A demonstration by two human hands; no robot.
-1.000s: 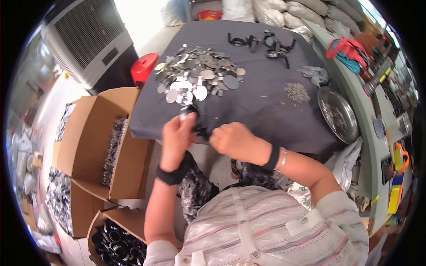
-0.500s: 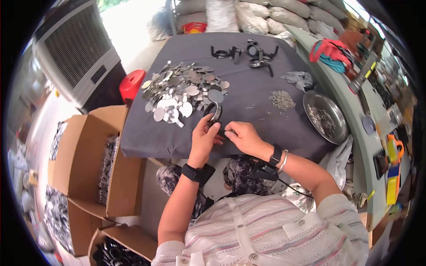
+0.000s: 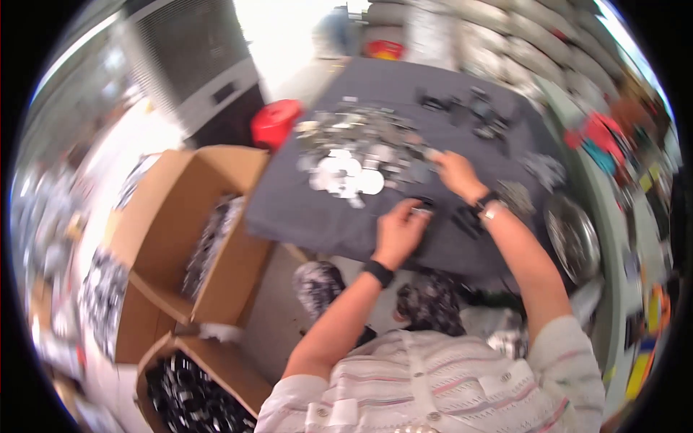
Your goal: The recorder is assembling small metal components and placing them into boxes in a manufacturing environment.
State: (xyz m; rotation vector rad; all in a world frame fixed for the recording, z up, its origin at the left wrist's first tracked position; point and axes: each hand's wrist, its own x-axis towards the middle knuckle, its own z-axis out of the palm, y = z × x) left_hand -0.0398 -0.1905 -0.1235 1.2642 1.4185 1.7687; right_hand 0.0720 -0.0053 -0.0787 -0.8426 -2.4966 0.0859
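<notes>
- Many flat silvery discs (image 3: pixel 354 155) lie heaped at the middle of the dark grey table (image 3: pixel 289 213), so by my reckoning most of that stock is unhandled and the work is far from its end.
- A few black parts (image 3: pixel 473 108) sit in a loose group at the far side of the table, well apart from the heap; whether they are finished pieces I cannot tell, since the picture is smeared by motion.
- Left of the table, an open cardboard box (image 3: pixel 170 216) holds dark and shiny pieces, and a second box (image 3: pixel 191 393) at the near left is packed with black ring-like pieces, which suggests a good deal has already gone through or waits its turn.
- One round metal bowl (image 3: pixel 574 238) stands at the right edge of the table, and a red container (image 3: pixel 276 123) stands beside the table's far left corner.
- The left hand (image 3: pixel 399 231), a dark band at its wrist, rests on the near part of the table with fingers curled narrowly around a small dark ring-like piece (image 3: pixel 422 207) at its fingertips.
- The right hand (image 3: pixel 455 173) stretches farther out, arm nearly straight, its fingertips at the right edge of the disc heap; whether it has pinched a disc or only touches one I cannot tell.
</notes>
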